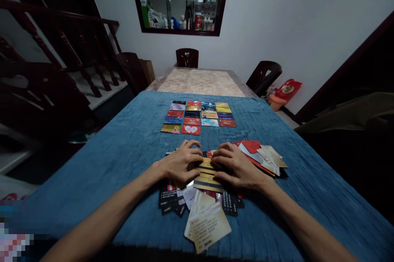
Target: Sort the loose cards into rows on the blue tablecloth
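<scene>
My left hand [184, 162] rests palm down over a loose pile of plastic cards, its curved fingers apart and the tips at the left edge of a gold card [207, 165]. From the other side my right hand [238, 166] lies over the pile, fingers spread and touching that card's right edge. Just below it is a second gold card [208, 182] with a dark stripe, near both thumbs. Black cards [172, 200] and pale gold cards [211, 225] fan out toward me. Parts of the pile are hidden under my hands.
Beyond my hands, several colourful cards [192, 121] lie face up in columns on the blue cloth [123, 131]. Red and pale cards [252, 147] are heaped to the right. Dark chairs [187, 58] surround the table, and a railing [61, 14] stands left.
</scene>
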`<state>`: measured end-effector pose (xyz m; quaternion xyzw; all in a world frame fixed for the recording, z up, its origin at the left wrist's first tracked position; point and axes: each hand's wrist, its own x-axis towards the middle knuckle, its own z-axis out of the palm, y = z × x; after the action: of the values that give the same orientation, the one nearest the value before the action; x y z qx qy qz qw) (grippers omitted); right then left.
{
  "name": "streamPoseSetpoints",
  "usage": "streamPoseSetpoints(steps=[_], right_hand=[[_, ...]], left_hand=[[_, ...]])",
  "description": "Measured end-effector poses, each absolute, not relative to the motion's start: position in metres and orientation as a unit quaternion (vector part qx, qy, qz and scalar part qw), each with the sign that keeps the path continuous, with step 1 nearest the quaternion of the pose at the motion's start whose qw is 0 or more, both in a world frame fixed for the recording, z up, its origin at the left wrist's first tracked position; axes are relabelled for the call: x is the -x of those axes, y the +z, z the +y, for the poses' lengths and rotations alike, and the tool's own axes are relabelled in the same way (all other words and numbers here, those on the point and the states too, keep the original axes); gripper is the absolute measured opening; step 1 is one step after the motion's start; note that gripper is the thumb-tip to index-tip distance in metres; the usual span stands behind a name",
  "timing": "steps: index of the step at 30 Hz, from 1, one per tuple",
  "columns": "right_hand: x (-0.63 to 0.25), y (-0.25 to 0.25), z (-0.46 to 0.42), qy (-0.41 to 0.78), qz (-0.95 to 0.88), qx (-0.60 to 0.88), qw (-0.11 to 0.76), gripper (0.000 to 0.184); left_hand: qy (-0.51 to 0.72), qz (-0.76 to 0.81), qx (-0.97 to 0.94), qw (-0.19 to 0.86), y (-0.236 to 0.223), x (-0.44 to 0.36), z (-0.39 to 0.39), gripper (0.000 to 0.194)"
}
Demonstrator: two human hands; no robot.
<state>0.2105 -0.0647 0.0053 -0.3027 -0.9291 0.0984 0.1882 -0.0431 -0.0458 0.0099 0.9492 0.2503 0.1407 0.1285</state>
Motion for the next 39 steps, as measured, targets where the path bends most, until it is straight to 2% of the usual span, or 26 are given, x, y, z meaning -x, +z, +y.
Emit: streamPoseSetpoints(steps=[11,17,26,30,39], right_hand=[[-0.211,0.002,-0.065,0.093,-0.932,0.308,0.165,0.031],[-0.210,0.000,-0.066,0.093,-0.929,0.307,0.184,0.028],[-0.210,-0.006,-0.064,0.051,-0.918,0.309,0.244,0.025],[-0.212,-0.016,-0.058,0.030,-0.905,0.318,0.282,0.024],[-0.210,-0.027,-0.054,0.037,-0.863,0.382,0.327,0.034]], left_hand=[[0.161,0.254,-0.943,0.146,0.006,0.043,-0.044,0.027],[0.177,0.262,-0.938,0.139,0.004,0.043,-0.042,0.024],[0.252,0.236,-0.932,0.109,-0.008,0.046,-0.033,0.015],[0.291,0.233,-0.922,0.106,-0.009,0.046,-0.029,0.021],[0.314,0.278,-0.901,0.115,-0.012,0.044,-0.026,0.021]])
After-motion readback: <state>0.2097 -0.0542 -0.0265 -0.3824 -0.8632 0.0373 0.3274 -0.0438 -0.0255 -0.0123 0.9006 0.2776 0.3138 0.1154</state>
